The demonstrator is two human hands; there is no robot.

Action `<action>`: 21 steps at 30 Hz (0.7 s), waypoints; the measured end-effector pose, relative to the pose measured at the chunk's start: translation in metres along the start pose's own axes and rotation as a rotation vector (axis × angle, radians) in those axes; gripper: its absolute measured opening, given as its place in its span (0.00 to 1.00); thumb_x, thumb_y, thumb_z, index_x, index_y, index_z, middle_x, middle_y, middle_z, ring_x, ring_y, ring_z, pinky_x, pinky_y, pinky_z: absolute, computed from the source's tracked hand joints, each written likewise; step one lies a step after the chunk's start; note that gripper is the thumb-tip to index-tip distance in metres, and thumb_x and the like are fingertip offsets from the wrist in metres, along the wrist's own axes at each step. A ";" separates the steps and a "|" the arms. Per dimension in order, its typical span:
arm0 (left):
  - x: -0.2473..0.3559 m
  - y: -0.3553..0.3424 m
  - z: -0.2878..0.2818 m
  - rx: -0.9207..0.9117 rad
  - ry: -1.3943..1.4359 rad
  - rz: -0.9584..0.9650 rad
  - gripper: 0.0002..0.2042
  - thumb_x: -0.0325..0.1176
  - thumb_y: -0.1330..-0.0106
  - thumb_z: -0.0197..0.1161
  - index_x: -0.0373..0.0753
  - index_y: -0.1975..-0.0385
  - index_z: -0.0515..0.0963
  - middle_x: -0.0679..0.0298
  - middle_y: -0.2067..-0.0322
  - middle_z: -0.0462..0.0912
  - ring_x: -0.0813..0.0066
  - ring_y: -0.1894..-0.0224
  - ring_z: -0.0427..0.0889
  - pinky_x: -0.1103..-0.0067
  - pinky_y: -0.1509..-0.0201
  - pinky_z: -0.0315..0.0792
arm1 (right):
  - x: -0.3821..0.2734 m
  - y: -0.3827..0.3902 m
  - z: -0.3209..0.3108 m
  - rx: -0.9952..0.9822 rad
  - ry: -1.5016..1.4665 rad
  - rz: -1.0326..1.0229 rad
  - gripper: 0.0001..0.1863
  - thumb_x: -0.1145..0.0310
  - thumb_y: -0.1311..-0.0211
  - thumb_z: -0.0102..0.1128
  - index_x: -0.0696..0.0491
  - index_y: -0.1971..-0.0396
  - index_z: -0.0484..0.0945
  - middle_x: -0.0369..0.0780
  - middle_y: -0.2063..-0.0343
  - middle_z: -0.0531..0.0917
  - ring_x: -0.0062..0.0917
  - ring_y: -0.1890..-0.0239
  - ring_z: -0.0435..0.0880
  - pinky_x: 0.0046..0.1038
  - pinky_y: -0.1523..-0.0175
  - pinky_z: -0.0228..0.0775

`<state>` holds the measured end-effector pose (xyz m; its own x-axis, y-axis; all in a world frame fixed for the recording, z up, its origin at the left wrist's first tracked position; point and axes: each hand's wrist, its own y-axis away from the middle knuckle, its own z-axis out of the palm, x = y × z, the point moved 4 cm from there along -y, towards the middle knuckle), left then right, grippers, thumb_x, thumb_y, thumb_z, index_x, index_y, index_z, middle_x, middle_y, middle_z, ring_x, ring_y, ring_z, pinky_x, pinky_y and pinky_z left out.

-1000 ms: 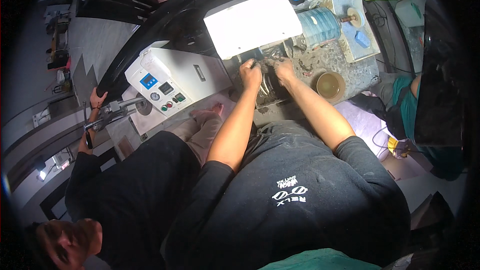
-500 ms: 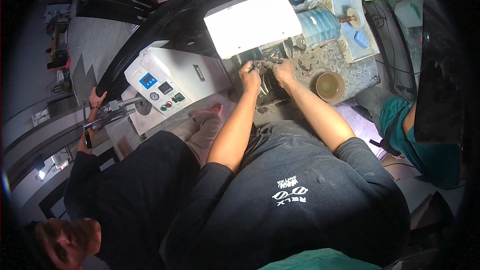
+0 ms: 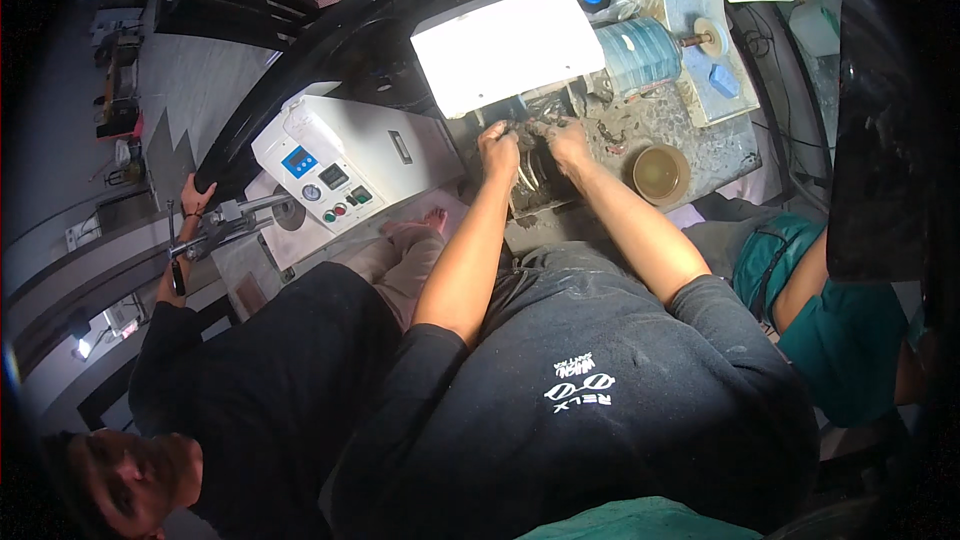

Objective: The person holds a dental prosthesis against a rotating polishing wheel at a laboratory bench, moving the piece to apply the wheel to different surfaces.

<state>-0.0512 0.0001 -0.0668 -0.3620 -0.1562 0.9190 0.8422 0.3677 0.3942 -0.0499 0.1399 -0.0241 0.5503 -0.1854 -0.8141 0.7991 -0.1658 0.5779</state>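
Observation:
Below a white machine cover (image 3: pixel 505 40), my left hand (image 3: pixel 499 150) has its fingers curled on something small and grimy that I cannot make out. My right hand (image 3: pixel 564 142) is just to the right, fingers closed, its fingertips close to those of the left; what it holds is too small and muddy to name. Both are above a dark recess with pale curved metal parts (image 3: pixel 528 175), set in a mud-spattered grey worktop (image 3: pixel 700 155). A brown tub of murky liquid (image 3: pixel 658 175) stands right of my right wrist.
Left are a white control box (image 3: pixel 355 165) and a person in black (image 3: pixel 260 380), hand on a dark rim. A person in teal (image 3: pixel 830 340) is at right. Behind are a blue translucent jug (image 3: pixel 640 53), a plastic bag (image 3: pixel 625 0) and a board with a blue block (image 3: pixel 723 78).
My hands stay in the same place with only slight finger movement. The person in teal at the right has shifted downward and further into view.

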 end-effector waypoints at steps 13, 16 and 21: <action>0.016 0.023 0.014 0.006 0.153 -0.178 0.09 0.17 0.51 0.54 0.30 0.70 0.75 0.61 0.69 0.75 0.74 0.66 0.74 0.81 0.58 0.68 | 0.004 -0.005 -0.010 -0.003 -0.055 -0.094 0.08 0.76 0.51 0.63 0.63 0.70 0.80 0.40 0.73 0.82 0.21 0.72 0.78 0.23 0.66 0.69; -0.001 0.000 0.006 -0.002 0.143 -0.129 0.09 0.18 0.52 0.57 0.30 0.70 0.74 0.59 0.68 0.75 0.73 0.64 0.74 0.79 0.58 0.69 | 0.004 -0.004 -0.001 -0.010 -0.142 -0.015 0.09 0.76 0.52 0.64 0.64 0.70 0.79 0.42 0.72 0.82 0.24 0.72 0.79 0.24 0.67 0.70; -0.007 -0.003 0.003 0.043 -0.039 -0.119 0.13 0.23 0.53 0.60 0.32 0.65 0.73 0.58 0.62 0.73 0.67 0.58 0.73 0.76 0.50 0.66 | -0.002 0.001 -0.006 0.048 0.010 0.009 0.10 0.74 0.52 0.64 0.64 0.69 0.79 0.42 0.72 0.82 0.25 0.72 0.79 0.25 0.67 0.70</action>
<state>-0.0523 0.0027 -0.0744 -0.4741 -0.1653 0.8648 0.7751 0.3876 0.4990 -0.0491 0.1460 -0.0224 0.5596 -0.1776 -0.8095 0.7820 -0.2102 0.5867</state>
